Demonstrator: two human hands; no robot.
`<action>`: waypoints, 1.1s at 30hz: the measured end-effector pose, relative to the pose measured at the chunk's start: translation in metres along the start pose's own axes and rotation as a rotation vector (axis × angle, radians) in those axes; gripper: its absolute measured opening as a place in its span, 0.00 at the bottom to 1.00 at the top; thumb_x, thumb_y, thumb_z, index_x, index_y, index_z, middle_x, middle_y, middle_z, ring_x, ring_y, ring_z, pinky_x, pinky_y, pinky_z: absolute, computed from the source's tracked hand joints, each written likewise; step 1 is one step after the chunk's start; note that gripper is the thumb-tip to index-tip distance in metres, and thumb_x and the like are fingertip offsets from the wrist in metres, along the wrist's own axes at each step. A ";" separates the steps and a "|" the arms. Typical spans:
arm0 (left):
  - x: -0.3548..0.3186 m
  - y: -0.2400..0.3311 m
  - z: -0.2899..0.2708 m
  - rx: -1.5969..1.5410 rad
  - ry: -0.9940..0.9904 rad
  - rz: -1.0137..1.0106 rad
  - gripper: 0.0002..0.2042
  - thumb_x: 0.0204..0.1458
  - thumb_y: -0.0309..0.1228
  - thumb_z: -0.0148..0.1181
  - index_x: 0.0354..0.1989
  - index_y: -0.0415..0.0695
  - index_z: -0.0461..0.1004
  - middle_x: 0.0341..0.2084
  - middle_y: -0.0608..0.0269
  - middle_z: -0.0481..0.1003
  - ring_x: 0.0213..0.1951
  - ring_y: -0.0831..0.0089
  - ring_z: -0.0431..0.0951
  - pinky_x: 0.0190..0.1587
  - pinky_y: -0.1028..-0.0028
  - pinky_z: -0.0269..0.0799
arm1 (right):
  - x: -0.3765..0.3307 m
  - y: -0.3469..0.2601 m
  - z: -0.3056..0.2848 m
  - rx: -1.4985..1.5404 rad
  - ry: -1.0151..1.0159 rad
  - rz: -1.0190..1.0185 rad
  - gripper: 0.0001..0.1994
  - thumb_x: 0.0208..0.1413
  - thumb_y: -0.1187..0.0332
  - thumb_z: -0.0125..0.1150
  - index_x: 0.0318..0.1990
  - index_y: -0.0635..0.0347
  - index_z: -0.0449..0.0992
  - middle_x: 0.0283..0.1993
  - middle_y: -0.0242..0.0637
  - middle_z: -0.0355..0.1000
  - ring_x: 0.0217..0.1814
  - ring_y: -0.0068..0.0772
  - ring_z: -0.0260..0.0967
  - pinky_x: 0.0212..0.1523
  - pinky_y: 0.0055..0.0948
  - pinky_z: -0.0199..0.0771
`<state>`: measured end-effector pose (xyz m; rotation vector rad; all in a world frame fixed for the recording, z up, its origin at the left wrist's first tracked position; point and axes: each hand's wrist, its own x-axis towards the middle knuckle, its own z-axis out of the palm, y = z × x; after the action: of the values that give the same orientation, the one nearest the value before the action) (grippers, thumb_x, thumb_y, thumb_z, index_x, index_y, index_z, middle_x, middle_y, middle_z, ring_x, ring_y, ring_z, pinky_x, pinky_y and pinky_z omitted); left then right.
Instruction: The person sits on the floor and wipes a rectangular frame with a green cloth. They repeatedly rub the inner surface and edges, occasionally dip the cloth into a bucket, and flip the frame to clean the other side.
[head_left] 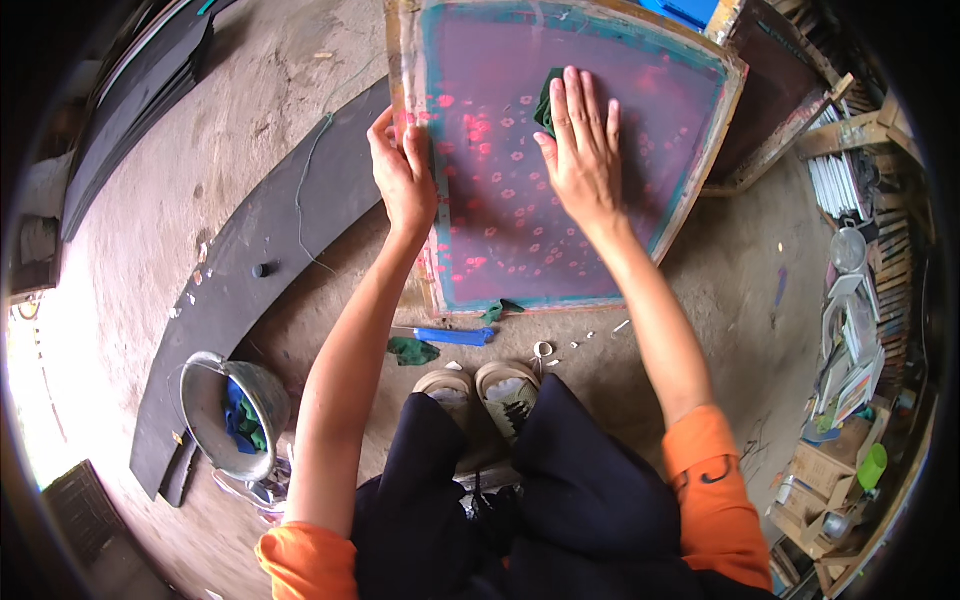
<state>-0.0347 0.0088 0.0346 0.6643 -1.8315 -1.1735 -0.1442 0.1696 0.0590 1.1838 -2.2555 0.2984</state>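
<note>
A silk-screen printing frame (585,160) stands before me, its purple mesh bordered in teal and dotted with small pink flower shapes. My left hand (405,185) grips the left edge of its wooden rim, fingers curled behind and thumb in front. Flat against the mesh, upper middle, lies my right hand (585,150), fingers stretched out. Under those fingers is a dark green cloth (546,105), mostly covered by the hand; only its left part shows.
On the floor below the frame lie a blue-handled cutter (455,336), green cloth scraps (412,351) and a tape ring (543,349). A metal bucket (215,420) with wet-looking cloths stands left, by a long black sheet (270,215). Another dark frame (770,95) leans at right, near cluttered shelves (850,330).
</note>
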 end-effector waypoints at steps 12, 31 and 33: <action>0.002 -0.012 0.002 -0.001 -0.005 0.029 0.20 0.58 0.42 0.42 0.50 0.39 0.59 0.27 0.54 0.71 0.30 0.68 0.72 0.36 0.69 0.67 | 0.008 0.001 0.006 0.261 -0.098 -0.355 0.30 0.54 0.56 0.49 0.63 0.53 0.52 0.68 0.32 0.44 0.71 0.29 0.37 0.66 0.46 0.37; 0.002 -0.014 0.002 0.028 -0.020 0.007 0.19 0.58 0.41 0.44 0.48 0.38 0.60 0.28 0.54 0.71 0.28 0.69 0.72 0.34 0.69 0.68 | -0.018 -0.051 0.009 0.180 -0.167 -0.087 0.42 0.50 0.40 0.44 0.64 0.64 0.45 0.69 0.42 0.37 0.71 0.39 0.32 0.68 0.41 0.33; 0.002 -0.012 -0.001 0.017 0.005 0.007 0.19 0.58 0.42 0.44 0.48 0.38 0.60 0.27 0.53 0.71 0.29 0.68 0.72 0.34 0.69 0.68 | -0.077 -0.056 0.003 0.063 -0.521 -0.225 0.44 0.46 0.39 0.47 0.64 0.59 0.45 0.70 0.39 0.36 0.72 0.35 0.28 0.68 0.41 0.27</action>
<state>-0.0345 0.0016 0.0247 0.6691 -1.8402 -1.1517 -0.0655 0.1887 0.0085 1.6873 -2.5180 -0.0372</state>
